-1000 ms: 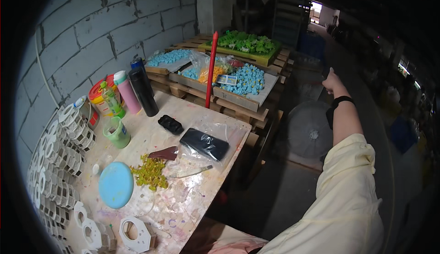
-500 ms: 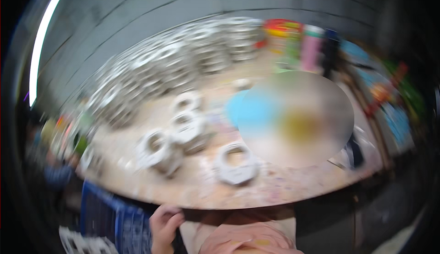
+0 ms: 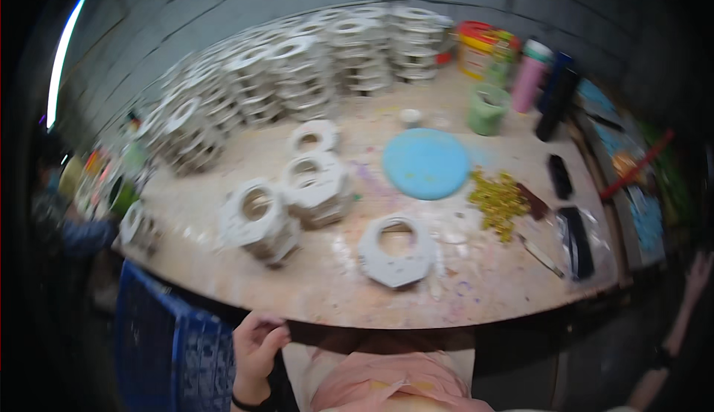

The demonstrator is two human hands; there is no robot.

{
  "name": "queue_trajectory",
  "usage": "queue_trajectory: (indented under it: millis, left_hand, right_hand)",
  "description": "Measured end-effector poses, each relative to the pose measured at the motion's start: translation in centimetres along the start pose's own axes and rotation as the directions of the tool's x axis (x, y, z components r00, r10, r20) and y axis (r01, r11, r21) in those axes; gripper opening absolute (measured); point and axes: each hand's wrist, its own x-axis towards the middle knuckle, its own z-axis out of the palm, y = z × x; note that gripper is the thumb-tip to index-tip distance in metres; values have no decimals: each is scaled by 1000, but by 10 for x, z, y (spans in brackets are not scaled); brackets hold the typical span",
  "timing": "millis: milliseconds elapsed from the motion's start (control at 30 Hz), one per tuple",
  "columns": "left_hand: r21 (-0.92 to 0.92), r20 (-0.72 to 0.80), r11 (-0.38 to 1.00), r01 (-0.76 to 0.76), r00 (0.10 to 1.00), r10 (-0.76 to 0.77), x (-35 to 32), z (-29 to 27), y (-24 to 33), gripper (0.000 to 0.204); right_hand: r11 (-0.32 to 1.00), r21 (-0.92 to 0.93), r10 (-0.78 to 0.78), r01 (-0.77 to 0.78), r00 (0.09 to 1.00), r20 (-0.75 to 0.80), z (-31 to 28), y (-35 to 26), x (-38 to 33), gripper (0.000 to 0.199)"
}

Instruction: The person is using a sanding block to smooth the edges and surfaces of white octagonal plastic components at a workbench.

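My left hand (image 3: 256,343) hangs at the table's near edge, fingers loosely bent and thumb apart, with nothing visible in it. Far out to the right, beyond the table, my right hand (image 3: 698,277) is stretched out with its fingers extended, holding nothing I can see. On the table lies a white octagonal ring (image 3: 396,269) with a large round hole, nearest to me. Left of it stand two short stacks of such rings (image 3: 260,237) (image 3: 327,196), with another ring (image 3: 312,137) behind them. A pile of small gold-yellow pieces (image 3: 497,204) sits beside a round light-blue disc (image 3: 427,163).
Tall stacks of white rings (image 3: 301,77) line the wall. At the back right stand a green cup (image 3: 489,109), a pink bottle (image 3: 531,77), dark bottles (image 3: 556,103) and a red-lidded tub (image 3: 476,51). A blue crate (image 3: 175,338) is below left. Another person (image 3: 85,237) is at far left.
The view has turned and is sharper, so the table things sit higher. My right arm has come into view at far right. My left hand stays near the table edge.
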Motion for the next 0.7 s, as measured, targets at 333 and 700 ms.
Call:
queue_trajectory:
  millis: [333, 700]
  left_hand:
    - [252, 58, 953, -168, 986, 158, 20, 1, -43, 10]
    - [337, 3, 833, -438, 886, 465, 55, -28, -106, 20]
  right_hand:
    - [807, 550, -478, 213, 783, 398, 165, -188, -257, 28]
    - [880, 456, -107, -136, 878, 467, 203, -204, -313, 23]
